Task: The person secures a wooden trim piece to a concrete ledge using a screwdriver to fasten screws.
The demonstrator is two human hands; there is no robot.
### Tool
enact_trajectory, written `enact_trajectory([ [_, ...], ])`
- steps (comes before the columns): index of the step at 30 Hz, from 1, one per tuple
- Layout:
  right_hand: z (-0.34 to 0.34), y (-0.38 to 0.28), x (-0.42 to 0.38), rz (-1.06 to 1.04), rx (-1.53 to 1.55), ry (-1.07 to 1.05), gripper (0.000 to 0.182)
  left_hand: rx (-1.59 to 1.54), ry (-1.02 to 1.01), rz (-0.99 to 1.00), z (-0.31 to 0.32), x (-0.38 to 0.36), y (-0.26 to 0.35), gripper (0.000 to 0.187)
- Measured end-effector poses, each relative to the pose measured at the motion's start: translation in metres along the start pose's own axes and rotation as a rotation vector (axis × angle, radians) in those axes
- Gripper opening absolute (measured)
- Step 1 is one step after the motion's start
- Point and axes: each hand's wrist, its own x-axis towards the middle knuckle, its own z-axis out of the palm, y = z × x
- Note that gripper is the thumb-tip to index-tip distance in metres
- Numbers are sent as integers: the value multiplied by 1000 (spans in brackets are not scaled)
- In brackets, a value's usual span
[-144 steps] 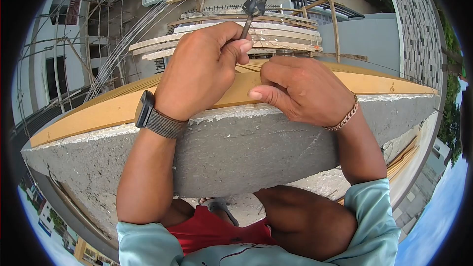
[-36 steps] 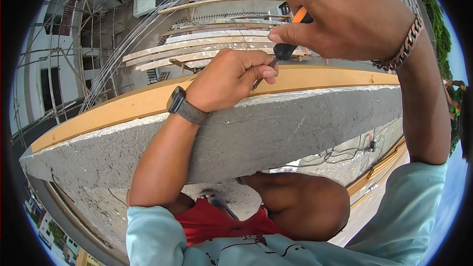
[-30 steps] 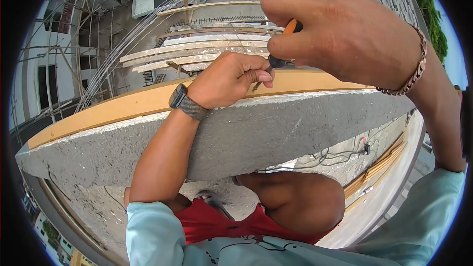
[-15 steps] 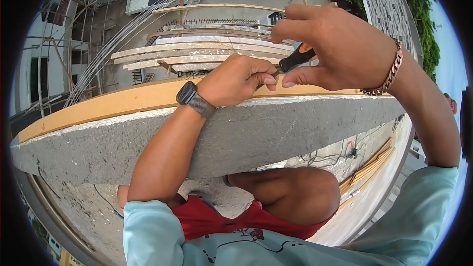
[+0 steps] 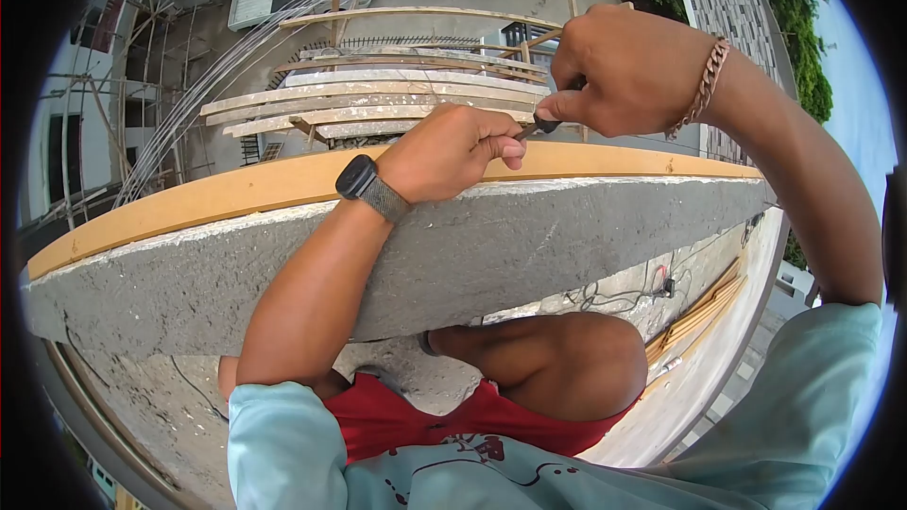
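My right hand (image 5: 609,71) is wrapped round the handle of a screwdriver (image 5: 545,122), whose dark end shows below the fingers. Its shaft points down and left to the pinched fingertips of my left hand (image 5: 463,149). Whatever else those fingertips hold is too small to make out. Both hands are over the far edge of a grey concrete wall top (image 5: 453,246), where a long yellow-brown board (image 5: 227,196) runs along the edge.
Beyond the board lie wooden planks (image 5: 378,90) and thin cables. Bamboo scaffolding (image 5: 151,66) stands at the left, over a drop to the yard. Wooden strips (image 5: 699,316) and a black cord (image 5: 614,297) lie on the near side, beside my bent knee.
My right hand has gone from loosely spread fingers around the screwdriver to a closed grip on its handle. My left hand has stayed nearly in place. The view has shifted slightly.
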Motion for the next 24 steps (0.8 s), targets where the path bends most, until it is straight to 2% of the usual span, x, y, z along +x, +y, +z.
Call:
enact_trajectory([
  [1, 4, 0, -3, 4, 0, 2, 36, -8, 11, 11, -1, 0, -2, 15],
  [3, 19, 5, -9, -462, -274, 531, 30, -23, 32, 18, -1, -2, -4, 15],
  [4, 12, 5, -12, -510, -305, 442, 25, -2, 2, 6, -4, -4, -1, 15],
  [5, 11, 5, -12, -511, -305, 441, 25, 20, -32, -3, -5, -4, 0, 15],
  [7, 8, 5, -12, -423, -270, 214, 26, 9, -42, 5, -3, -4, -1, 15],
  [8, 7, 2, -12, -423, -273, 211, 26, 3, -46, 8, -3, -5, -1, 16],
  [9, 7, -4, -13, -320, -252, 169, 29, 5, -46, 11, -6, -5, -2, 16],
  [10, 6, -9, -12, -215, -227, 126, 31, -17, 39, 34, -7, -5, -2, 17],
  [11, 4, -11, -9, -210, -223, 123, 31, -42, 120, 55, -8, -6, -3, 19],
  [12, -1, -11, -1, -59, -126, -8, 32, -41, 118, 58, -12, -8, -6, 19],
  [14, -12, -14, 13, 228, 48, -225, 38, 372, 139, -163, -19, -11, -14, 25],
  [15, -10, -12, 13, 225, 47, -228, 38, 578, 139, -279, -21, -13, -16, 30],
  [16, -6, -8, 13, 176, 77, -174, 36, 589, 58, -316, -22, -14, -2, 36],
  [18, 12, 4, 9, 54, 59, -58, 28, 647, 41, -324, -18, -13, -4, 34],
  [19, 13, 4, 4, 57, 59, -61, 28, 710, 17, -332, -16, -11, -5, 32],
  [21, 15, 0, -6, -252, -168, 354, 27, 691, -1, -319, -19, -11, -3, 32],
  [24, 20, 2, -9, -309, -297, 356, 19, 680, -37, -312, -22, -11, 0, 30],
])
